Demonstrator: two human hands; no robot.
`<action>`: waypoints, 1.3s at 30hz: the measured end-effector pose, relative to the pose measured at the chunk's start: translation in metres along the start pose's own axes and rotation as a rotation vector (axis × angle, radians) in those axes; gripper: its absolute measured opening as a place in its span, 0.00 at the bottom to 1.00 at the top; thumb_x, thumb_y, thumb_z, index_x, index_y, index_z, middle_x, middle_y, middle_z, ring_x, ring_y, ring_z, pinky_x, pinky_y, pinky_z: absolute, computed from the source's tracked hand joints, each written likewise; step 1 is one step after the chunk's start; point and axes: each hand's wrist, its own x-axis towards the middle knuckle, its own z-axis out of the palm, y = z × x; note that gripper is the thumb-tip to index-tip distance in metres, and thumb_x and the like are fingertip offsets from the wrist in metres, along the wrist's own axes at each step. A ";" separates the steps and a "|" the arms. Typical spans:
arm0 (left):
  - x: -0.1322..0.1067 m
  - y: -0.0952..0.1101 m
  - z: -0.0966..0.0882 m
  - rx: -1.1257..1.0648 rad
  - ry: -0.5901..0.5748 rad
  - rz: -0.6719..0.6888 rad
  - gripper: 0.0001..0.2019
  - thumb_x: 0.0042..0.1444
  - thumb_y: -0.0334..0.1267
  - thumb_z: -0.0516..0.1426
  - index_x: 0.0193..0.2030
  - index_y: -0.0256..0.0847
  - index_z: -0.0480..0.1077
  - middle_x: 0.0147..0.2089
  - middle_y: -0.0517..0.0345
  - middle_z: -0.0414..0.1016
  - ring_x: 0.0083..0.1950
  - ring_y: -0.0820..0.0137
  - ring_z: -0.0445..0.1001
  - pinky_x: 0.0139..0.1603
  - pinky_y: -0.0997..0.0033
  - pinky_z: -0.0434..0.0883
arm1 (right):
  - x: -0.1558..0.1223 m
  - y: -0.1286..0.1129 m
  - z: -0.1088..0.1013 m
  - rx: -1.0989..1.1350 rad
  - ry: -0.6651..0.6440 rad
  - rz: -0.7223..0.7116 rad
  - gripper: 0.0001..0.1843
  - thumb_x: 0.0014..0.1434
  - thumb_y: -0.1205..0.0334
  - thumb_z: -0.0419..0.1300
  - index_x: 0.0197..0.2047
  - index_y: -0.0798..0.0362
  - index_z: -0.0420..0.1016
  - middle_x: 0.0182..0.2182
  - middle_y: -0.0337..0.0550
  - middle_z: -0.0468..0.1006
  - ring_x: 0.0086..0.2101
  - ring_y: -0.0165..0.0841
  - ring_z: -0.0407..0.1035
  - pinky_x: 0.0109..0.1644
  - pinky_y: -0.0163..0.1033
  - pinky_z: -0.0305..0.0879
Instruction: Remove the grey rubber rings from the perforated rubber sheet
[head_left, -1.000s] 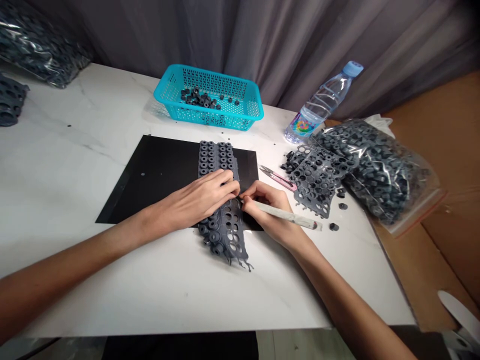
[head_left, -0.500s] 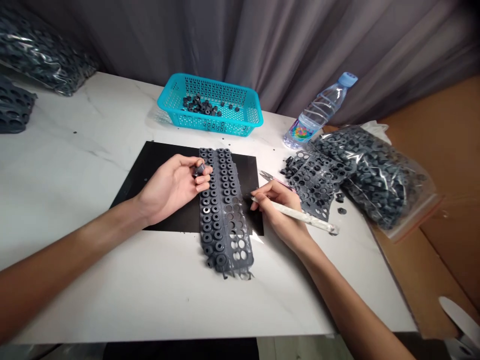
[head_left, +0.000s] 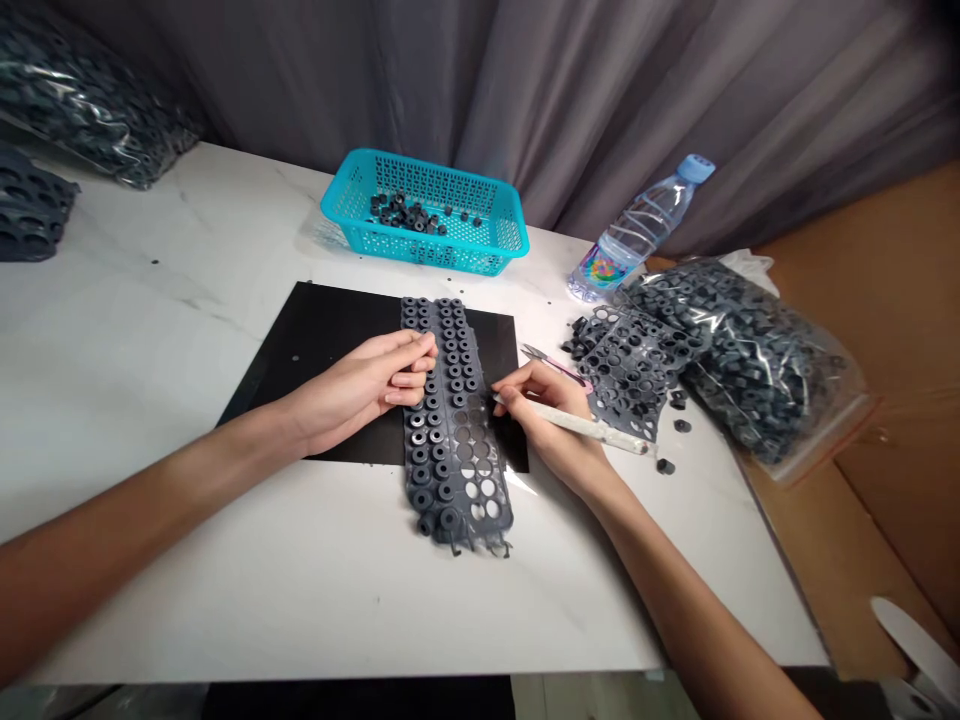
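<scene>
My left hand (head_left: 367,385) is closed over the left rows of a dark grey rubber sheet (head_left: 459,430). A small rubber grommet showed in those fingers a moment earlier; now the curled fingers hide it. Rows of round grommets stand on the sheet, while its lower right part has only empty holes. My right hand (head_left: 551,410), just right of the sheet, pinches a slim white pen-like tool (head_left: 592,428). Its tip points left to the sheet's edge and is hard to make out. Beneath the sheet lies a black mat (head_left: 330,310).
A turquoise basket (head_left: 427,255) with several loose grommets stands behind the mat. Right of it are a water bottle (head_left: 637,225), scissors (head_left: 555,365), a punched-out rubber sheet (head_left: 637,360) and a filled plastic bag (head_left: 765,350). Another bag (head_left: 90,100) lies at back left.
My left hand has turned and closed its fingers, covering the grommet that showed before. My right hand has shifted slightly left with the tool. The whole view moved a little.
</scene>
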 end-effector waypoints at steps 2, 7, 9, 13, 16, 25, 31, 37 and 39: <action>0.000 -0.003 -0.001 0.270 0.011 0.106 0.14 0.76 0.45 0.57 0.38 0.39 0.67 0.32 0.65 0.54 0.28 0.77 0.52 0.26 0.79 0.55 | 0.001 -0.001 -0.001 -0.016 -0.007 -0.008 0.07 0.68 0.58 0.67 0.39 0.51 0.79 0.32 0.41 0.81 0.34 0.35 0.75 0.40 0.40 0.69; -0.003 -0.014 -0.005 1.076 -0.079 0.447 0.10 0.75 0.45 0.58 0.44 0.42 0.70 0.42 0.60 0.71 0.41 0.69 0.69 0.46 0.68 0.66 | 0.002 -0.003 -0.001 0.041 -0.082 0.017 0.08 0.68 0.57 0.69 0.40 0.52 0.80 0.33 0.40 0.80 0.32 0.33 0.71 0.36 0.37 0.64; -0.004 -0.017 -0.007 1.185 -0.131 0.490 0.07 0.74 0.43 0.59 0.48 0.43 0.70 0.48 0.59 0.72 0.46 0.67 0.72 0.51 0.66 0.67 | 0.002 -0.004 0.000 0.050 -0.115 0.029 0.08 0.67 0.58 0.69 0.38 0.53 0.80 0.31 0.40 0.79 0.31 0.32 0.69 0.35 0.36 0.62; -0.004 -0.018 -0.010 1.226 -0.173 0.464 0.06 0.74 0.41 0.58 0.52 0.44 0.70 0.51 0.58 0.73 0.49 0.66 0.74 0.53 0.66 0.67 | 0.004 -0.008 0.001 0.052 -0.148 0.041 0.07 0.64 0.59 0.69 0.36 0.54 0.80 0.30 0.40 0.78 0.31 0.32 0.68 0.34 0.36 0.60; -0.002 -0.016 -0.015 1.230 -0.190 0.398 0.06 0.74 0.41 0.58 0.54 0.45 0.70 0.53 0.59 0.73 0.51 0.66 0.75 0.54 0.67 0.67 | 0.005 -0.010 0.002 0.050 -0.147 0.040 0.06 0.64 0.60 0.68 0.36 0.54 0.81 0.31 0.40 0.79 0.31 0.32 0.68 0.35 0.36 0.61; 0.006 -0.006 -0.019 1.332 -0.273 0.459 0.09 0.76 0.42 0.55 0.57 0.44 0.72 0.52 0.55 0.72 0.57 0.62 0.72 0.59 0.63 0.67 | 0.011 -0.006 0.005 0.129 -0.143 0.066 0.07 0.61 0.60 0.71 0.40 0.53 0.80 0.33 0.41 0.80 0.33 0.32 0.72 0.37 0.36 0.65; 0.005 -0.007 -0.012 1.431 -0.243 0.599 0.09 0.76 0.40 0.54 0.54 0.39 0.72 0.51 0.52 0.73 0.56 0.59 0.73 0.61 0.60 0.67 | 0.012 -0.005 0.005 0.115 -0.163 0.045 0.02 0.60 0.65 0.67 0.37 0.53 0.80 0.32 0.40 0.80 0.33 0.32 0.70 0.37 0.36 0.64; 0.005 -0.006 -0.013 1.406 -0.243 0.569 0.10 0.76 0.42 0.54 0.53 0.40 0.72 0.50 0.52 0.73 0.55 0.59 0.74 0.59 0.61 0.68 | 0.011 -0.002 0.006 0.116 -0.154 0.047 0.02 0.60 0.64 0.67 0.38 0.53 0.79 0.32 0.39 0.79 0.33 0.32 0.70 0.37 0.36 0.63; 0.005 -0.006 -0.013 1.401 -0.238 0.554 0.10 0.76 0.42 0.55 0.54 0.40 0.72 0.50 0.52 0.73 0.55 0.59 0.74 0.59 0.60 0.69 | 0.011 0.000 0.006 0.110 -0.157 0.044 0.02 0.61 0.64 0.67 0.38 0.53 0.79 0.32 0.39 0.79 0.33 0.32 0.70 0.37 0.36 0.63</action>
